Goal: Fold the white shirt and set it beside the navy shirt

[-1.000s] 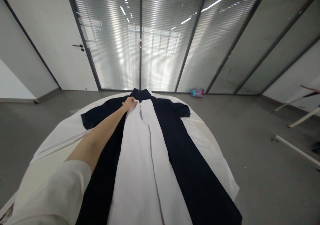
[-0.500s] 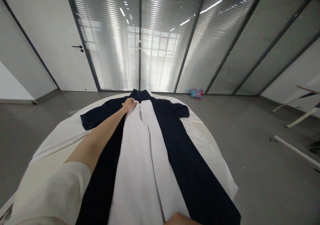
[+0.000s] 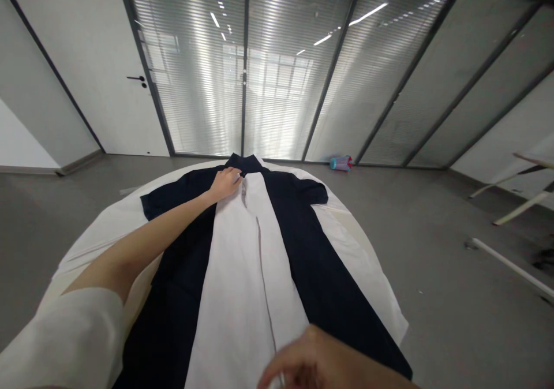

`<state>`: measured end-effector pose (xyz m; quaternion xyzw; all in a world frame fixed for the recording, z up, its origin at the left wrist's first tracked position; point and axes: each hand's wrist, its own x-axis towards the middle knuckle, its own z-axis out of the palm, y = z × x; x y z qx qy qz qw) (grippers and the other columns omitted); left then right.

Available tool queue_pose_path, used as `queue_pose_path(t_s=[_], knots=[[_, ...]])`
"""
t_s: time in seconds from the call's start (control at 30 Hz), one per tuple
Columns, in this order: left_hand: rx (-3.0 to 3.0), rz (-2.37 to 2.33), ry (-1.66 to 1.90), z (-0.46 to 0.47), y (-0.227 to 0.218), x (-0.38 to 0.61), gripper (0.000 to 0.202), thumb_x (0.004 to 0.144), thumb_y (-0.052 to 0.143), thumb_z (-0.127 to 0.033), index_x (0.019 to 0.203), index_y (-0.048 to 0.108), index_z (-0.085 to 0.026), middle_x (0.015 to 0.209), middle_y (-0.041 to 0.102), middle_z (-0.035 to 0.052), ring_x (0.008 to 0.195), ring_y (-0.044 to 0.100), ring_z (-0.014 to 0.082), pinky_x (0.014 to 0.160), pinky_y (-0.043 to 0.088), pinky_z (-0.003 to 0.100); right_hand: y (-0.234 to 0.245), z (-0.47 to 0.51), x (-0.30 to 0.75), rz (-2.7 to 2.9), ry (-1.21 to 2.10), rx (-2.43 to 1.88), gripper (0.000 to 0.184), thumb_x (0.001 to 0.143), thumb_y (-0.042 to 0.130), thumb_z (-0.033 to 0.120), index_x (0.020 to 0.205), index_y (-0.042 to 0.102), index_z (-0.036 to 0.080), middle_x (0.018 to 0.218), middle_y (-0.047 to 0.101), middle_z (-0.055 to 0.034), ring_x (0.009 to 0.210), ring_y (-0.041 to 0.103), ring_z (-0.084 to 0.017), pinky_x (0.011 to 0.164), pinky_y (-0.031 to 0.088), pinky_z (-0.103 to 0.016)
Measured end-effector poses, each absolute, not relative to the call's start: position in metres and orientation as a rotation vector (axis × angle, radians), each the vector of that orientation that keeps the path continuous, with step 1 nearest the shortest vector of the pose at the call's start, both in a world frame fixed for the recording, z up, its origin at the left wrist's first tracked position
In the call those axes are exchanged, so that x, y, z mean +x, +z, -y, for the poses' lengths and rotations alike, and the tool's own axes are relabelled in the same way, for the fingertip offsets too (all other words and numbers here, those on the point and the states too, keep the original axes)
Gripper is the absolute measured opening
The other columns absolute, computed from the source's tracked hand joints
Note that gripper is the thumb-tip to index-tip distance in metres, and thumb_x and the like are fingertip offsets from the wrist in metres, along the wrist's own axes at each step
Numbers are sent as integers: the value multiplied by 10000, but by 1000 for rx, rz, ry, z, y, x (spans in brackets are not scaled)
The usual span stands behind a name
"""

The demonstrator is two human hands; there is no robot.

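Head view: on the table [image 3: 141, 296], dark garment [image 3: 326, 273] is already spread, sleeves not folded, white garment [image 3: 236, 273] laid upon it. Toward far edge, left hand [image 3: 225, 183] touches white garment; right hand [image 3: 320, 355] curls nearer; grips I cannot tell.

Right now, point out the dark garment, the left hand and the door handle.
Dark garment [image 3: 315, 262]: head view, dark fabric right of the white strip.
Left hand [image 3: 225, 183]: head view, back of the hand.
Door handle [image 3: 137, 78]: head view, black lever.
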<state>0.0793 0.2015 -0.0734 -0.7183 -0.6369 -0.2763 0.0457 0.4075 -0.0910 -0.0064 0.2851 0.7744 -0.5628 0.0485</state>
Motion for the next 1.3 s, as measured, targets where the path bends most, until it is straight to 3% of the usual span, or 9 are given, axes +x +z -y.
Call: queue_pose_path(t_s=[0.1,0.2,0.33,0.57,0.83,1.13,1.3], knots=[[-2290,1882,-702,-192,-81,84,471,994,446,-403,1389,516,-155,1430,540,157,1337,485,298,1108,354,408,16,65,374,-2879,-1287,1053,360,1007,518,443,1176,716,195,1062,711,-75,972,651,-186,881,489,-285],[-2302,1863,-582,-189,-92,93,529,1007,412,-449,1419,485,-124,1499,472,181,1395,424,308,1143,313,418,-1,26,330,-3197,-699,1086,469,1023,465,489,1325,626,168,1413,564,-142,1329,489,-272,1124,362,-420],[-2262,1847,-497,-188,-104,103,637,1004,393,-498,1493,413,-91,1554,407,198,1477,289,353,1196,199,458,-44,-18,292,-3147,-316,1296,777,1007,345,631,1498,415,33,1582,316,-253,1495,235,-367,1192,240,-514],[-2198,2019,-424,-195,-111,98,838,946,407,-649,1555,320,-81,1591,335,218,1480,265,414,1197,169,471,-73,-15,297,-3114,-265,1210,902,982,248,708,1538,332,3,1608,211,-274,1523,123,-370,1224,123,-543],[-2285,2080,-398,-203,-110,95,912,927,310,-740,1571,305,-95,1602,312,214,1482,253,421,1190,175,493,-66,21,323,-3099,-331,1113,887,982,255,707,1543,337,26,1620,175,-257,1525,104,-365,1224,157,-547],[-2303,2146,-412,-200,-107,96,882,944,312,-711,1578,287,-98,1611,293,205,1498,232,395,1204,173,494,-59,73,347,-3044,-518,1088,860,999,300,662,1563,280,13,1632,117,-241,1532,15,-338,1249,70,-527],[-2225,1929,-713,-173,-85,104,676,1012,356,-487,1565,316,-101,1633,259,174,1521,196,329,1228,153,471,-39,84,365,-2982,-787,963,777,1012,373,606,1569,300,69,1644,156,-190,1537,82,-300,1256,77,-505]])
